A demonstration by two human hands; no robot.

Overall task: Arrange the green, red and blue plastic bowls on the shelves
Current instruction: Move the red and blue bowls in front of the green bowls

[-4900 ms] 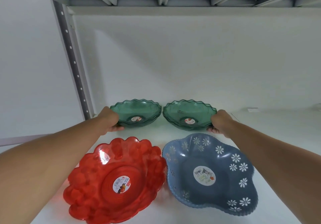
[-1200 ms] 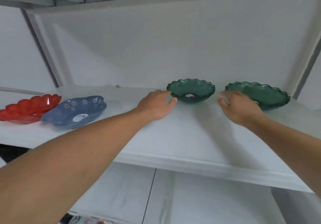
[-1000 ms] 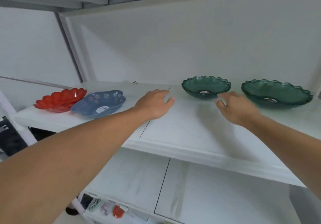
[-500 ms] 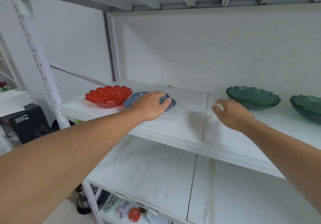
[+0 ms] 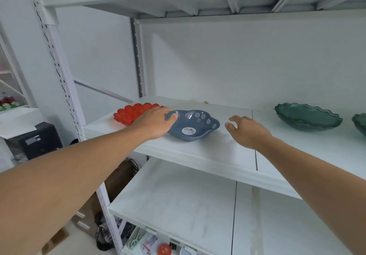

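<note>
Now both hands have left the green bowls and swung to the other end of the shelf (image 5: pixel 198 155). Nearest, the right hand (image 5: pixel 246 131) hangs just above the white board beside the blue bowl (image 5: pixel 195 126), fingers spread and loosely curled, holding nothing and apart from the rim. A little further in, the left hand (image 5: pixel 155 123) is on that bowl's left rim, thumb over the lip and the other fingers hidden behind or under it; it looks like a pinch on the rim, though how firm I cannot tell. Behind the left hand sits the red bowl (image 5: pixel 130 112), close against the blue one. Far right, one green bowl (image 5: pixel 308 119) stands alone, well apart, and a second green bowl (image 5: pixel 359 123) is cut off by the frame edge. My judgement: the greens are placed, and the blue bowl is next to be shifted, probably two-handed.
</note>
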